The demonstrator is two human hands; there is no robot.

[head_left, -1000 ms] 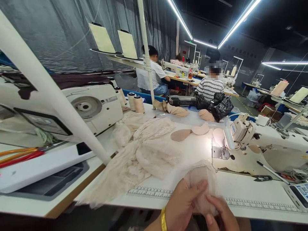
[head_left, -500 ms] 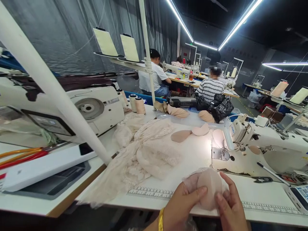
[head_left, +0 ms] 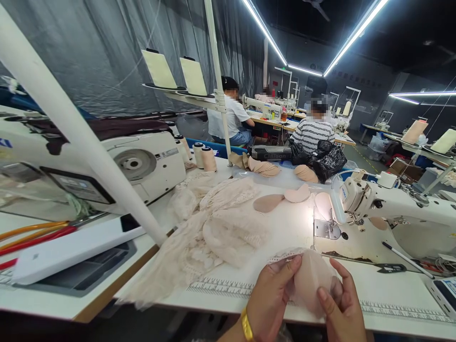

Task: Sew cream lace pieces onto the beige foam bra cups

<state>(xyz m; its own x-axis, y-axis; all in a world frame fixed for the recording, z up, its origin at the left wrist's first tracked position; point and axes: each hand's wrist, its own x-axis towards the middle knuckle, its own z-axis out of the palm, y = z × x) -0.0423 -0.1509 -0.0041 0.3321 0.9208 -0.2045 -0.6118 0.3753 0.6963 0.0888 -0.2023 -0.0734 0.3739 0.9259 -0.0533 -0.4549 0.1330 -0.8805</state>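
Observation:
A pale beige bra cup (head_left: pixel 312 280) with sheer, lace-edged fabric around it is held above the table's front edge. My left hand (head_left: pixel 272 289) pinches its left side, thumb on top near the lace trim (head_left: pixel 285 256). On the right side, my right hand (head_left: pixel 340 299) grips the cup's lower edge between thumb and fingers, the index finger raised. Beyond the hands stands a sewing machine (head_left: pixel 351 197), its lamp lit over the needle plate (head_left: pixel 326 229). A heap of cream lace fabric (head_left: pixel 228 232) lies left of my hands.
Loose cup pads (head_left: pixel 269 203) lie behind the lace. Small snips (head_left: pixel 391 268) and a pen-like stick (head_left: pixel 406 259) lie right. A ruler strip (head_left: pixel 221 287) runs along the front edge. A white pole (head_left: pixel 89 142) and second machine (head_left: pixel 142 164) stand left. Two people sit further back.
My left thumb has shifted up and left along the cup, and more of the lace edge shows. The cup is turned slightly. The view has shifted slightly.

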